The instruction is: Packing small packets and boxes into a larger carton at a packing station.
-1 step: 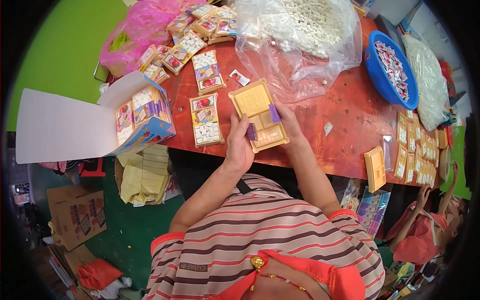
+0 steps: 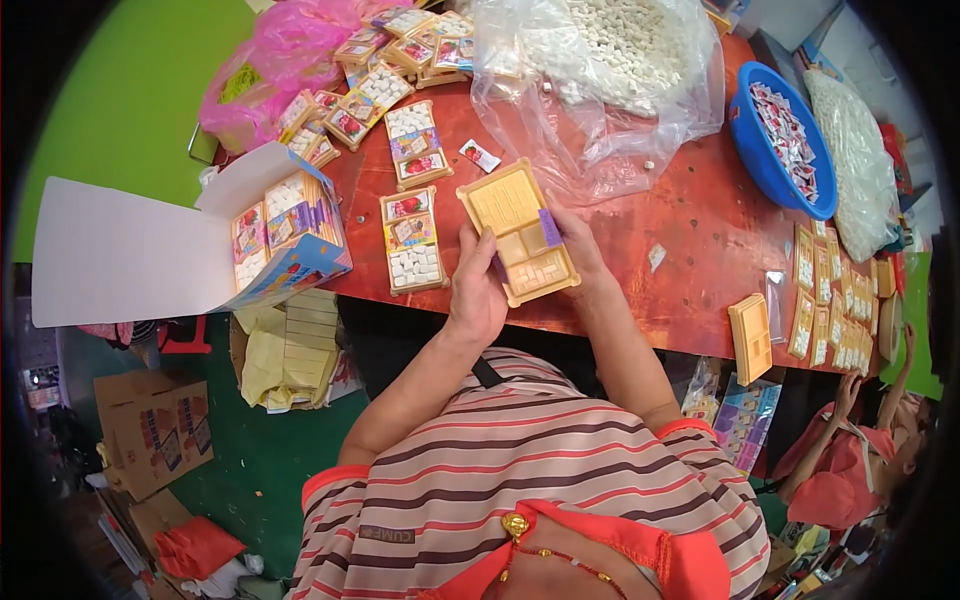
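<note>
A tan plastic tray [image 2: 505, 205] is between the person's two hands, above the counter [image 2: 690, 270] beside its near edge. Both touch it, so neither is nearer: the left hand [image 2: 478, 290] grasps its left side, thumb on top; the right hand [image 2: 575, 248] supports its right side, fingers mostly hidden. Its long axis runs away from the body, the far end leaning left and pointing toward a small sachet [image 2: 480, 155]. Just left lies a filled pack [image 2: 413, 240]; an open box [image 2: 130, 250] overhangs the counter's left edge.
</note>
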Tool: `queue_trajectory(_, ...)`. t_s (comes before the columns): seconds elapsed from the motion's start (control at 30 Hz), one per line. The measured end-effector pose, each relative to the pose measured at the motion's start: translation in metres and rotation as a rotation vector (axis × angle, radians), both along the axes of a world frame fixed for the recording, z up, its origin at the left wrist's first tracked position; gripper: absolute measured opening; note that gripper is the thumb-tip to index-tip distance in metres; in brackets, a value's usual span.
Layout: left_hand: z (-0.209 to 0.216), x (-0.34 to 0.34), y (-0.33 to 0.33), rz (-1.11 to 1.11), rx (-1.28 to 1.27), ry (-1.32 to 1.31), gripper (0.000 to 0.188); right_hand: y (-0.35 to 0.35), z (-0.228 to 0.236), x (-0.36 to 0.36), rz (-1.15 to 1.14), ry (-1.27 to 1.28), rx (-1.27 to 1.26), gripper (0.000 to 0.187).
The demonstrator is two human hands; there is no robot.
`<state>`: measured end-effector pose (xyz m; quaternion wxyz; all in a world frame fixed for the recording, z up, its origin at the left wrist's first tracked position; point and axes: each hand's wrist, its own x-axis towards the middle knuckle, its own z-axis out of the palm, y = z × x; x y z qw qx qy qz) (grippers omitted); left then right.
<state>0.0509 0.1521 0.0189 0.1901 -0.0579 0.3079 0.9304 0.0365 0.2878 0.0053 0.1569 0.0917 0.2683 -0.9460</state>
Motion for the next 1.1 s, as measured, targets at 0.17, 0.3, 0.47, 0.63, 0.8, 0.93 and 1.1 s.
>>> queue_trajectory(0.17,-0.003,-0.008,-0.016,-0.129,0.023,-0.155,0.041,-0.003,-0.005,-0.001,0.022,-0.040,0.136,0.042)
queue_trajectory(0.3,-0.010,-0.010,-0.017,-0.121,0.130,-0.245,0.041,0.002,-0.012,-0.001,0.059,0.105,0.421,0.038)
queue_trajectory(0.47,-0.004,-0.009,-0.019,-0.098,0.110,-0.170,0.041,0.006,0.009,0.016,-0.393,0.408,1.223,0.028)
queue_trajectory(0.63,-0.004,-0.007,-0.014,-0.022,0.009,-0.099,0.040,0.002,0.034,0.028,-0.408,0.636,1.731,0.030)
queue_trajectory(0.8,-0.008,-0.003,-0.009,0.048,-0.048,-0.094,0.038,-0.001,0.026,0.031,-0.515,0.807,1.970,0.017)
queue_trajectory(0.93,-0.008,-0.001,-0.006,0.077,-0.038,-0.079,0.038,-0.005,0.025,0.032,-0.546,0.850,1.957,0.014)
queue_trajectory(1.1,-0.013,0.000,0.000,0.065,-0.015,-0.109,0.036,-0.011,0.022,0.031,-0.444,0.806,1.916,0.012)
